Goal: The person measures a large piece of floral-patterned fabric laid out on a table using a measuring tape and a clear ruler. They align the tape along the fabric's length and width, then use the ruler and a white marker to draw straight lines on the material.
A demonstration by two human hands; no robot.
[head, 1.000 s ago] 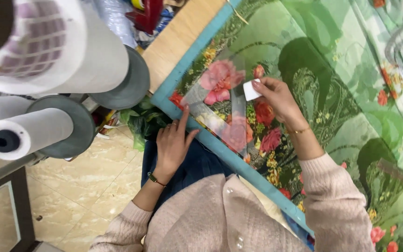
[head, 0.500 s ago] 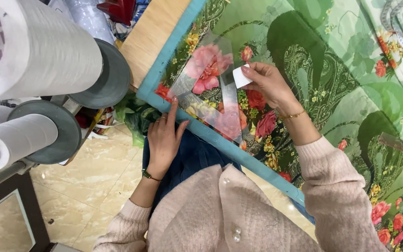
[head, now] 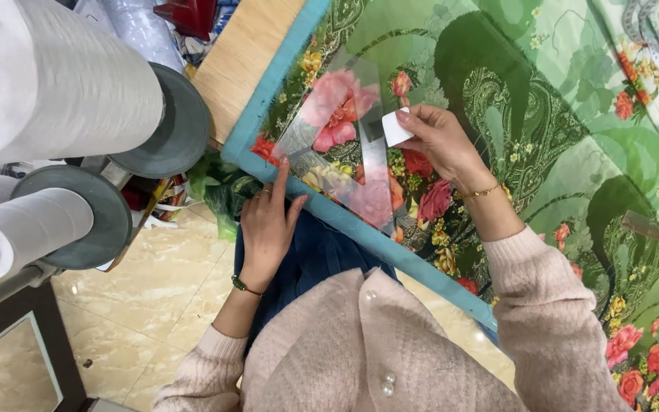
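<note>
While chalk (head: 397,127) marks, left hand (head: 267,226) steadies ruler (head: 345,152).

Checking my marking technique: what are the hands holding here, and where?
The right hand pinches a white chalk piece by its end; the left hand presses fingertips on the clear ruler, not gripping.

We see open floral fabric (head: 573,99) to our right, free for passing. On our left, big thread cones (head: 62,84) crowd the bench (head: 245,61) edge.
</note>
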